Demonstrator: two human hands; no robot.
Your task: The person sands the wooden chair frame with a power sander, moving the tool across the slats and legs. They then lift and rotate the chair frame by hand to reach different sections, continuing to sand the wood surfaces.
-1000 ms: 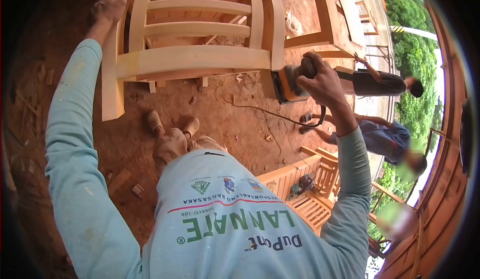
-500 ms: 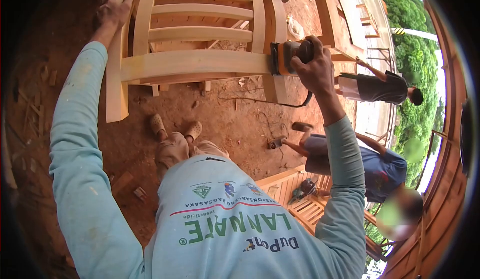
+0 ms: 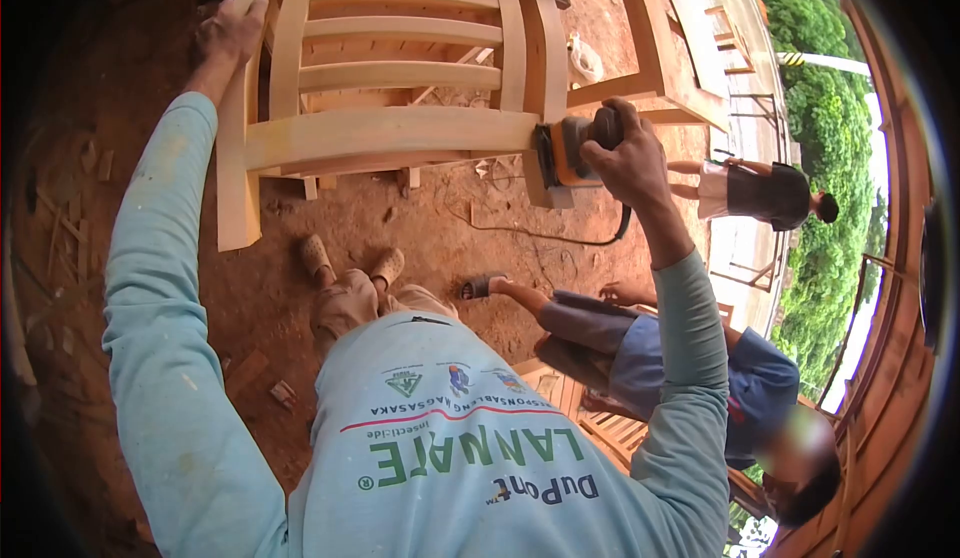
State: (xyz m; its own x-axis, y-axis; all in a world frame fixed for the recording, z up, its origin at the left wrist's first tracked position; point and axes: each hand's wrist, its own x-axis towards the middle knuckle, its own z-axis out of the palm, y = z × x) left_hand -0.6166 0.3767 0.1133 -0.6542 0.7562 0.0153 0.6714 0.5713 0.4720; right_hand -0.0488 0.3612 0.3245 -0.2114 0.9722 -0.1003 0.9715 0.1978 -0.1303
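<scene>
Clenching the orange sander (image 3: 560,154), my right hand (image 3: 625,163) meets the chair rail (image 3: 390,136) end; my left hand (image 3: 230,33) clasps the opposite leg (image 3: 240,168).

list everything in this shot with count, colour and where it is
wooden chair: 1, pale bare wood, upper middle
sander: 1, orange and black, against the chair's right post
cord: 1, black, trailing from the sander
wooden frame: 1, pale, upper right
slatted panel: 1, pale wood, lower right
wood scraps: several, brown, left
ground: red-brown dirt
person in blue shirt: 1, bent low, lower right
person in dark top: 1, far right
trees: green, right edge
feet: 2, tan footwear, centre
left hand: gripping the chair's left post
right hand: gripping the sander
</scene>
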